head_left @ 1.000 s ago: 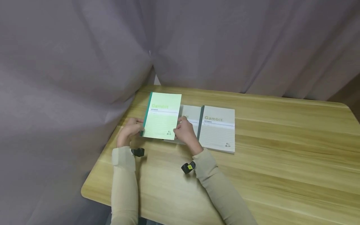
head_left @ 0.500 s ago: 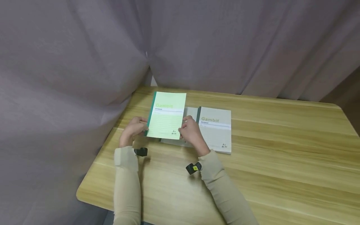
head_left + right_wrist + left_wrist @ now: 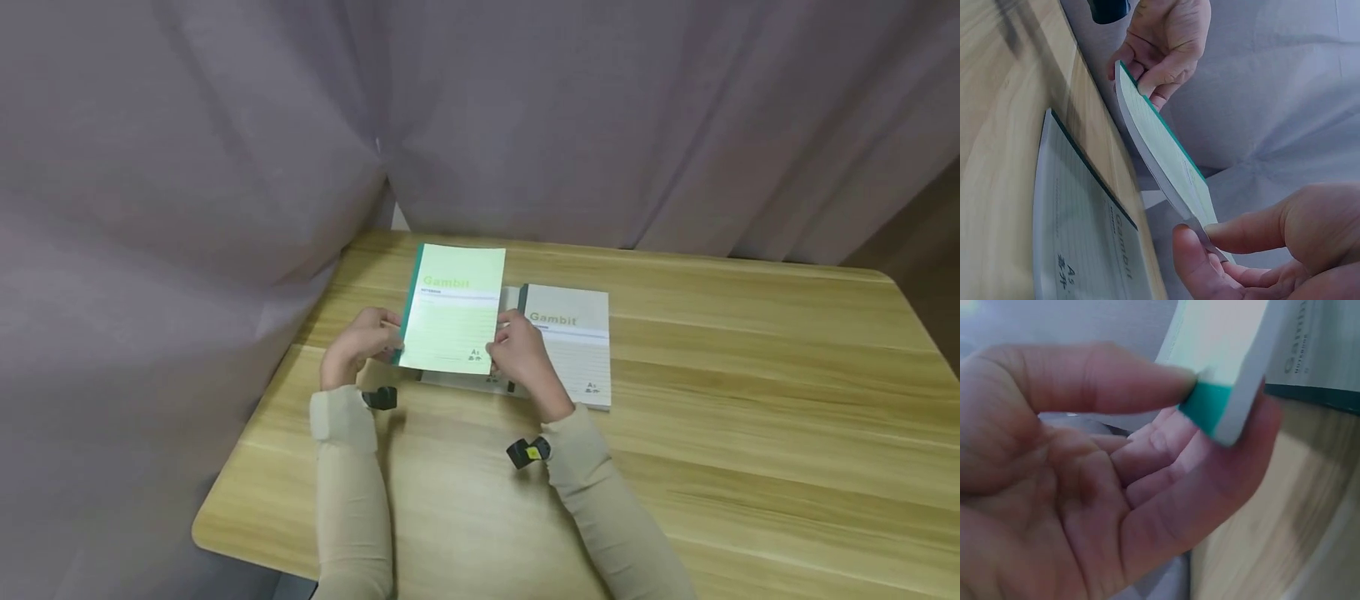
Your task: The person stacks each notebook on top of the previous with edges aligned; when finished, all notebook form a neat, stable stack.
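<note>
A pale green notebook with a green spine is held above the table between both hands, its cover facing up. The left hand pinches the lower spine edge, thumb on the cover and fingers beneath, as the left wrist view shows. On the opposite edge, the right hand pinches the notebook between thumb and fingers. Below it lies a second notebook, mostly covered in the head view; the right wrist view shows a gap between the two. A third notebook with a dark spine lies on the right, partly behind the right hand.
The wooden table extends far to the right. Its left edge runs close to the left forearm. Grey curtains hang behind and to the left. A small black camera sits on each wrist.
Both hands have carried the pale green notebook to the right, so it covers more of the notebook underneath. The head view has shifted slightly. Both grips stay the same.
</note>
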The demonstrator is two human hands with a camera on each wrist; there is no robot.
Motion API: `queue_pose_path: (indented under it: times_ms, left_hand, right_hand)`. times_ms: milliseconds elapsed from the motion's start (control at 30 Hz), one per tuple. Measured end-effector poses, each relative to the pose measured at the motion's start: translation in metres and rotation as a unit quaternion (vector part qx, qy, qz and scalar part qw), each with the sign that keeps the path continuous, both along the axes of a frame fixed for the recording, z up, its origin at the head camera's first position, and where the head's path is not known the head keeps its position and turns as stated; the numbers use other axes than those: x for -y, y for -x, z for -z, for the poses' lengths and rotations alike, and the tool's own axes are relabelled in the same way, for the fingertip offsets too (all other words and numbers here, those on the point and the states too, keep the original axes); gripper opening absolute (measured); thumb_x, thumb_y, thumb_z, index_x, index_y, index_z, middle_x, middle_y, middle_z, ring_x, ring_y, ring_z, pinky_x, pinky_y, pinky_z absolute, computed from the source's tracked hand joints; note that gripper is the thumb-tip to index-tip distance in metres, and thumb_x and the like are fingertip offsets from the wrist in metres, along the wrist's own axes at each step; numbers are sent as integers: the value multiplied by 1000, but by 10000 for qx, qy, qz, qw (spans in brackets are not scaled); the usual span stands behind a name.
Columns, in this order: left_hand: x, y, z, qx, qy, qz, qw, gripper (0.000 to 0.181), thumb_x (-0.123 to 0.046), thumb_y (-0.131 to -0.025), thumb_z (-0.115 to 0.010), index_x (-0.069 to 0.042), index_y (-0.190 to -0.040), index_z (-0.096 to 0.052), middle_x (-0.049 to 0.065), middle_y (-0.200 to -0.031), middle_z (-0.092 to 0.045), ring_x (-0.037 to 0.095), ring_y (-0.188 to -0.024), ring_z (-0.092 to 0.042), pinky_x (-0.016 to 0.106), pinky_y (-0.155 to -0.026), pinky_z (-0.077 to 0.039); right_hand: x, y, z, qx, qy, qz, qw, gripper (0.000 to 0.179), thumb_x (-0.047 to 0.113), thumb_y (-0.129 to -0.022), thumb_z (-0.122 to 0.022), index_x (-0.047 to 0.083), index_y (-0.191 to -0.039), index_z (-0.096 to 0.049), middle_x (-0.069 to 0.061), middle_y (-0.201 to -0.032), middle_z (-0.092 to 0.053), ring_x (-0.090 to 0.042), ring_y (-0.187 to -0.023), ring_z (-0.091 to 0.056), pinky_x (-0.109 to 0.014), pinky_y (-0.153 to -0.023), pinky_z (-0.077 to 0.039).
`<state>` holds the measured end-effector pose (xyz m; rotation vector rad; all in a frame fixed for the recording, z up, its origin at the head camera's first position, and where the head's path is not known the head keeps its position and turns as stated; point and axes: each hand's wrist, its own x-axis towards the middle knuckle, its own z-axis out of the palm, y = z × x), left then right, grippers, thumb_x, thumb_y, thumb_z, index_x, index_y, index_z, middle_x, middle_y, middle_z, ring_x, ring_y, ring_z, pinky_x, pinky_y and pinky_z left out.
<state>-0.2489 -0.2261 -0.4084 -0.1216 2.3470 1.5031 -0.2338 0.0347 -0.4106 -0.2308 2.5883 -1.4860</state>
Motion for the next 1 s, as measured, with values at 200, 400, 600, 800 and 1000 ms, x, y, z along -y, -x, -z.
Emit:
queue_pose_path:
  times_ms: [200, 400, 600, 800, 1000]
  left_hand:
    - [-5, -1, -5, 11, -51, 295, 9996, 49, 5, -84, -55, 12, -131, -46, 19, -102, -59, 26, -77, -60, 44, -77, -59]
    - [-13, -2, -6, -11, -110, 509, 9986, 50, 4, -85, -57, 12, -133, -46, 20, -105, -59, 27, -78, -62, 52, -83, -58]
    - [-26, -2, -4, -53, -244, 812, 9964, 47, 4, -88, -58, 12, -132, -44, 19, -105, -57, 28, -81, -63, 52, -83, -58]
    - [-41, 2, -6, -305, -406, 1000, 9937, 43, 6, -88, -59, 9, -129, -46, 13, -93, -55, 25, -76, -61, 48, -78, -59]
    - [-53, 5, -5, -416, -527, 1033, 9924, 44, 8, -87, -62, 12, -128, -47, 13, -87, -55, 23, -71, -61, 47, -75, -60]
  right_hand:
    - [-10, -4, -1, 35, 56, 45, 10000, 54, -5, -91, -63, -13, -140, -42, -24, -108, -64, -34, -70, -70, -26, -57, -54]
    - [-22, -8, 1, -93, 54, 138, 9998, 53, -6, -89, -63, -14, -138, -45, -18, -99, -63, -31, -64, -69, -25, -55, -52]
    - [-36, -10, 0, 0, 264, 411, 9988, 51, -9, -87, -63, -14, -136, -48, -21, -101, -63, -30, -65, -69, -38, -62, -60]
    - [-52, -8, -3, -198, 110, 624, 9978, 49, -11, -86, -63, -13, -134, -51, -23, -99, -64, -34, -65, -69, -36, -58, -60]
    - [-66, -8, -1, -76, 96, 601, 9981, 50, -10, -88, -62, -13, -136, -50, -24, -102, -63, -39, -70, -69, -42, -62, -61]
